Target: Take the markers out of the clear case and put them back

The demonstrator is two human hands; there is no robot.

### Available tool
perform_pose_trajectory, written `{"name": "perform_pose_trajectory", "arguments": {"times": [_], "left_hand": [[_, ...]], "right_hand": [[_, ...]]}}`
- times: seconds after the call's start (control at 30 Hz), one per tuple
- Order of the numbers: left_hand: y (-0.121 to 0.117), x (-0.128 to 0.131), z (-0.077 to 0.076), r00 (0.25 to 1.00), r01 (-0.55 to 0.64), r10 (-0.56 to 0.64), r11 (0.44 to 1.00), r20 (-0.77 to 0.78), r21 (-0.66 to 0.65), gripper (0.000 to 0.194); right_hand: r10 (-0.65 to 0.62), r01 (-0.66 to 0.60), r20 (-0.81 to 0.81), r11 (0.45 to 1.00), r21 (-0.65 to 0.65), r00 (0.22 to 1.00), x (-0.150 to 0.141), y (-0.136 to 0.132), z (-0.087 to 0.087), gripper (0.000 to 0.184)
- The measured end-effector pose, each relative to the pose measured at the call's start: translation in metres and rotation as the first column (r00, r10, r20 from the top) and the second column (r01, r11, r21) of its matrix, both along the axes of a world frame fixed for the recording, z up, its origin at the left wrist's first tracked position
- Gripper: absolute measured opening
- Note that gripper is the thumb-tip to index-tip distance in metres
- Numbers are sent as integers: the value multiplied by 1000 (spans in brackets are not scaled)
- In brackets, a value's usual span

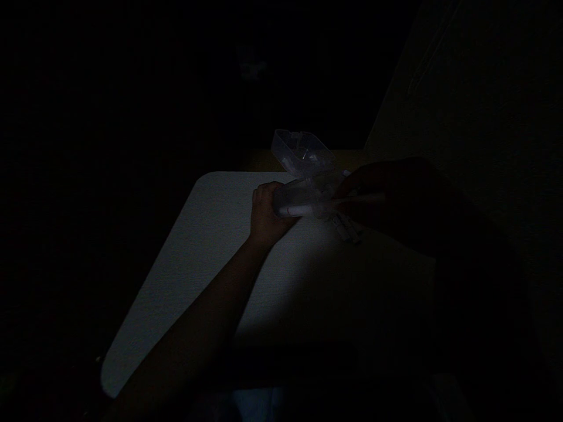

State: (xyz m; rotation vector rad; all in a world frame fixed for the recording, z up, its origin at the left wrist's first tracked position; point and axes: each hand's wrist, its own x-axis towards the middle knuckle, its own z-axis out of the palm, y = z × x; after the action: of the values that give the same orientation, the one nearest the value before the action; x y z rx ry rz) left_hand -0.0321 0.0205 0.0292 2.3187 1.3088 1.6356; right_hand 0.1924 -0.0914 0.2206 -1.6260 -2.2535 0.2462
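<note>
The scene is very dark. My left hand (265, 214) reaches across a pale desk top (193, 258) and is closed round the left end of a clear plastic container (297, 202) with a thin red mark on it. My right hand (387, 199) is in deep shadow at the container's right side, closed on a thin pale stick-like thing (358, 200) that points into the container. A clear hinged lid or tray (303, 151) stands tilted up just behind the container. Several small pale pieces (349, 230) lie on the desk below my right hand.
The desk top narrows toward its near left corner (108, 375). A wall (461, 105) rises at the right. Everything beyond the desk is black and cannot be made out. Pale cloth (259, 404) shows at the bottom edge.
</note>
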Motion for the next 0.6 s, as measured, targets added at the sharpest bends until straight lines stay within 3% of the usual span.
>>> {"name": "perform_pose_trajectory", "arguments": {"times": [0.2, 0.3, 0.43, 0.6], "left_hand": [[0, -2, 3, 999, 39, -40, 999, -9, -36, 66], [2, -2, 2, 1000, 23, -24, 999, -16, -33, 68], [4, 0, 0, 1000, 10, -10, 999, -3, 46, 69], [3, 2, 2, 1000, 13, -13, 1000, -5, 21, 70]], "right_hand": [[98, -98, -113, 995, -1, 989, -5, 4, -8, 23], [144, -146, -40, 988, -51, 989, -4, 8, -14, 23], [228, -229, 45, 973, 29, 973, 0, 11, -23, 25], [169, -169, 33, 986, -13, 985, 4, 9, -30, 34]]}}
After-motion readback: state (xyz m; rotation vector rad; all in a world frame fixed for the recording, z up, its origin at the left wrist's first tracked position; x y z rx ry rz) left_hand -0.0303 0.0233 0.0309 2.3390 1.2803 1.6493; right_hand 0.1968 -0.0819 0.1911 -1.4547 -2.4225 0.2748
